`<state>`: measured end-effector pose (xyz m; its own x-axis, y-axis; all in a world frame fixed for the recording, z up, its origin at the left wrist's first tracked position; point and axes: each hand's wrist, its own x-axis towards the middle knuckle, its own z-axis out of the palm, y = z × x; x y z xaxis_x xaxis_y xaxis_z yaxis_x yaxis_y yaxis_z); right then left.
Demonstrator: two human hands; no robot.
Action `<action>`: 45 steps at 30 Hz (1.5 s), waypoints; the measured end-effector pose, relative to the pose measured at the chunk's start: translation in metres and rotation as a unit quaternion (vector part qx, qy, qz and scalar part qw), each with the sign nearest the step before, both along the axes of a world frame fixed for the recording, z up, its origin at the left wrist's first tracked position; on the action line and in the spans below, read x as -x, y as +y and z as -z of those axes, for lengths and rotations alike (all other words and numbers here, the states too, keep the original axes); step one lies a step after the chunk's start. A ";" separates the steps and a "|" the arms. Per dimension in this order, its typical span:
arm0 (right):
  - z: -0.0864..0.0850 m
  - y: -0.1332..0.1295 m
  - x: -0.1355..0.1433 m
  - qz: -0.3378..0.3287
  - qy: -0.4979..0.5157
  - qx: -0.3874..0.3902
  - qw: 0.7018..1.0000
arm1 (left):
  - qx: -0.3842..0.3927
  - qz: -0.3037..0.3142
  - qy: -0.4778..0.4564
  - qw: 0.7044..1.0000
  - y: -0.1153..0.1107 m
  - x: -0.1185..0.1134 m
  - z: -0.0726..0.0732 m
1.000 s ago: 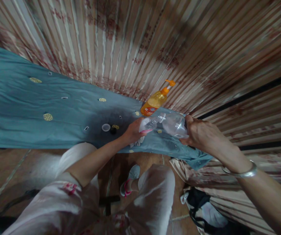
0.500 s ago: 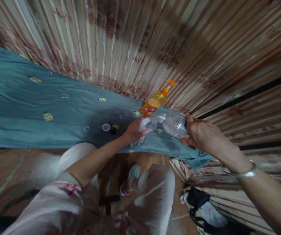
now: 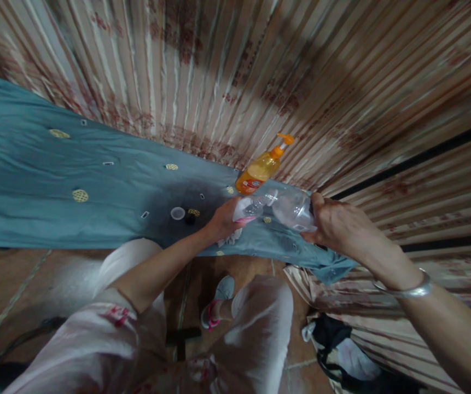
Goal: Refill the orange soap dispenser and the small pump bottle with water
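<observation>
My left hand (image 3: 224, 218) is closed round a small clear bottle (image 3: 253, 207) with a white and pink label. Its neck points right and meets the neck of a larger clear bottle (image 3: 291, 209). That larger bottle lies tilted on its side in the air, its base end gripped by my right hand (image 3: 333, 223), which wears a silver bangle on the wrist. Just behind the small bottle stands an orange pump bottle (image 3: 259, 172) on the teal cloth (image 3: 112, 180). A round translucent lid (image 3: 178, 213) and a small dark item (image 3: 190, 219) lie left of my left hand.
A pleated, patterned curtain (image 3: 202, 82) rises behind the cloth-covered surface. Crumpled whitish material (image 3: 232, 237) lies beneath my left hand. Black and white bags or cloths (image 3: 342, 345) are on the floor at lower right, beside my legs.
</observation>
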<state>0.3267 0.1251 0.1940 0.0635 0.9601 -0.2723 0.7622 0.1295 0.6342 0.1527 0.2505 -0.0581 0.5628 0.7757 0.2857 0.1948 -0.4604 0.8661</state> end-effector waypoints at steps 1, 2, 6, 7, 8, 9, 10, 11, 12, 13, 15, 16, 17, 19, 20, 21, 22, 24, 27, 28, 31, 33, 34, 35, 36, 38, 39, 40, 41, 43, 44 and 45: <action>0.000 0.000 0.000 0.000 0.002 0.001 1.000 | 0.002 0.000 0.003 1.000 0.000 0.000 -0.001; 0.000 0.000 0.000 0.003 0.003 0.001 1.000 | 0.004 0.002 0.006 1.000 0.000 0.000 -0.001; -0.001 0.000 0.001 0.004 -0.006 -0.006 1.000 | 0.009 -0.002 0.012 1.000 -0.001 0.000 -0.002; 0.000 0.000 0.001 0.000 -0.007 -0.008 1.000 | 0.009 -0.003 0.010 1.000 -0.001 0.000 -0.002; 0.000 0.000 0.000 -0.003 -0.007 -0.009 1.000 | 0.008 -0.003 0.008 1.000 -0.001 0.000 -0.002; 0.000 0.000 0.000 -0.006 -0.006 -0.009 1.000 | 0.008 -0.003 0.005 1.000 -0.001 0.000 -0.002; 0.001 0.000 -0.001 -0.007 -0.006 -0.009 1.000 | 0.007 -0.004 0.003 1.000 -0.001 0.000 -0.002; 0.001 0.000 -0.002 -0.007 -0.006 -0.009 1.000 | 0.007 -0.007 0.003 1.000 -0.001 -0.001 -0.001; 0.001 0.000 -0.003 -0.007 -0.006 -0.009 1.000 | 0.007 -0.010 0.003 1.000 -0.001 -0.001 -0.001; 0.001 0.000 -0.003 -0.008 -0.006 -0.008 1.000 | 0.006 -0.012 0.005 1.000 -0.001 -0.001 -0.001; 0.001 0.001 -0.003 -0.011 -0.007 -0.005 1.000 | 0.001 -0.010 0.009 1.000 -0.001 0.000 0.000; 0.001 0.001 -0.003 -0.011 -0.009 -0.003 1.000 | -0.001 -0.006 0.009 1.000 0.000 0.000 0.000; 0.001 0.001 -0.003 -0.009 -0.010 -0.002 1.000 | -0.003 -0.003 0.009 1.000 0.000 0.000 0.000; 0.001 0.001 -0.001 -0.002 -0.011 0.001 1.000 | 0.000 -0.001 0.008 1.000 -0.001 0.001 0.000; 0.001 0.000 -0.001 -0.001 -0.011 0.001 1.000 | 0.003 -0.003 0.008 1.000 -0.001 0.001 -0.001; 0.001 0.000 -0.001 -0.001 -0.012 -0.002 1.000 | 0.006 -0.006 0.008 1.000 -0.001 0.001 -0.001; 0.002 0.000 -0.001 -0.003 -0.015 -0.006 1.000 | 0.009 -0.009 0.007 1.000 -0.002 0.000 -0.001; 0.002 -0.001 -0.001 -0.013 -0.018 -0.017 1.000 | 0.009 -0.006 0.006 1.000 -0.002 0.000 -0.002; 0.001 -0.002 -0.001 -0.016 -0.014 -0.013 1.000 | 0.002 -0.001 0.002 1.000 -0.001 0.001 -0.001; 0.001 -0.002 0.000 -0.014 -0.012 -0.009 1.000 | -0.001 0.001 0.000 1.000 -0.001 0.001 0.000; 0.000 -0.002 0.001 -0.011 -0.012 -0.004 1.000 | -0.006 0.004 -0.007 1.000 -0.001 0.001 0.001; -0.001 -0.001 0.002 -0.014 -0.015 -0.005 1.000 | -0.007 0.005 -0.014 1.000 -0.001 0.001 0.001; -0.001 0.000 0.003 -0.013 -0.017 -0.006 1.000 | -0.007 0.003 -0.017 1.000 -0.001 0.001 0.001; -0.001 0.000 0.004 -0.009 -0.018 -0.006 1.000 | -0.006 0.001 -0.018 1.000 -0.001 0.001 0.001; -0.001 0.000 0.006 -0.003 -0.019 -0.006 1.000 | -0.005 0.000 -0.018 1.000 -0.001 0.001 0.000; -0.002 0.001 0.009 0.012 -0.018 -0.003 1.000 | 0.002 0.002 -0.012 1.000 -0.001 0.000 -0.002; -0.003 0.002 0.010 0.017 -0.017 -0.001 1.000 | 0.006 0.005 -0.008 1.000 -0.001 0.001 -0.002; -0.004 0.002 0.011 0.019 -0.015 0.002 1.000 | 0.008 0.007 -0.004 1.000 -0.001 0.001 -0.003; -0.004 0.002 0.012 0.021 -0.015 0.003 1.000 | 0.009 0.007 -0.002 1.000 -0.001 0.001 -0.003; -0.005 0.002 0.012 0.021 -0.013 0.005 1.000 | 0.008 0.003 0.000 1.000 -0.001 0.001 -0.002; -0.004 0.002 0.011 0.022 -0.013 0.005 1.000 | 0.006 0.000 0.000 1.000 -0.001 0.001 -0.002; -0.004 0.002 0.009 0.022 -0.014 0.003 1.000 | 0.003 -0.001 0.000 1.000 -0.001 0.001 -0.001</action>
<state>0.3173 0.1267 0.1980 0.1136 0.9544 -0.2759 0.7486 0.1003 0.6554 0.1522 0.2496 -0.0566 0.5605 0.7791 0.2807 0.1957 -0.4539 0.8693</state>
